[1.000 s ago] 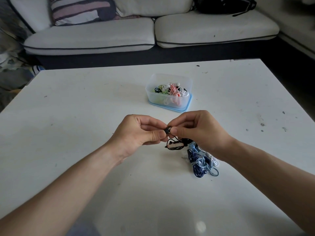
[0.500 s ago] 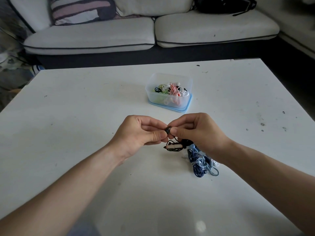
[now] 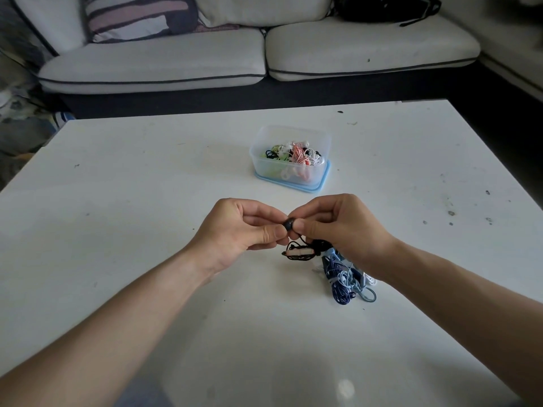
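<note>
Above the middle of the white table (image 3: pixel 147 177), my left hand (image 3: pixel 244 230) and my right hand (image 3: pixel 343 227) meet. Both pinch a small black earbud (image 3: pixel 288 224) between thumb and fingers. Its thin black cable (image 3: pixel 299 252) hangs down in loops to the table, with a pale inline piece on it. Part of the cable is hidden under my right hand. Just below and right of that hand lies a tangle of dark blue and light blue earphone cables (image 3: pixel 342 282).
A clear plastic box (image 3: pixel 289 171) on a blue lid stands further back, holding several coiled earphones in pink, white, green and black. Behind the table runs a grey sofa (image 3: pixel 164 63) with a striped cushion (image 3: pixel 138 16) and a black bag (image 3: pixel 382 5).
Both hands keep pinching the earbud and have sunk very slightly toward the table. Nothing else has moved.
</note>
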`<state>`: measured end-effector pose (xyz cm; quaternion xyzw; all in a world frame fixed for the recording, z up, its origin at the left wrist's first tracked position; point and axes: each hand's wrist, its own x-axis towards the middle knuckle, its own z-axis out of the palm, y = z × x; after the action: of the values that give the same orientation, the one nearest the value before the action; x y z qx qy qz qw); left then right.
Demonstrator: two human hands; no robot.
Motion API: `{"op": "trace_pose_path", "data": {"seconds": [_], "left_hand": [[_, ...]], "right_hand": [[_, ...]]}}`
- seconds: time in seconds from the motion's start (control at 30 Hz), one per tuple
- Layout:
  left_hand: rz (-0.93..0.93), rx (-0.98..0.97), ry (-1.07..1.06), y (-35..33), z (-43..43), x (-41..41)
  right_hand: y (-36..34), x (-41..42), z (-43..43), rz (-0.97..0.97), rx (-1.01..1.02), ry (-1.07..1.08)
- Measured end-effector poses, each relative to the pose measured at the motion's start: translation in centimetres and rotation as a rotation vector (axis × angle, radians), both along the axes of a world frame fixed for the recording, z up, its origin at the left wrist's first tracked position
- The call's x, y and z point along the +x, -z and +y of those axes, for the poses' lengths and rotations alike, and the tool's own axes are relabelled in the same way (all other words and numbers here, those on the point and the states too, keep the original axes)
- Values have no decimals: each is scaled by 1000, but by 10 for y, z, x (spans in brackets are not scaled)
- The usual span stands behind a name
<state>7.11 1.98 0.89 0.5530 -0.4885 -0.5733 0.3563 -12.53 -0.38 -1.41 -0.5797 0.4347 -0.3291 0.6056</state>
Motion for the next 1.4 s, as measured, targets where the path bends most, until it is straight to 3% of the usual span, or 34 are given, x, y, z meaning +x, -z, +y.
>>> {"op": "trace_pose_path", "data": {"seconds": [0.93, 1.4], "left_hand": [[-9, -1, 23, 1, -1, 0], [-69, -125, 41, 13, -4, 0]], "right_hand": [[-1, -3, -3, 57, -9, -19], [2, -3, -3, -10, 62, -60]]}}
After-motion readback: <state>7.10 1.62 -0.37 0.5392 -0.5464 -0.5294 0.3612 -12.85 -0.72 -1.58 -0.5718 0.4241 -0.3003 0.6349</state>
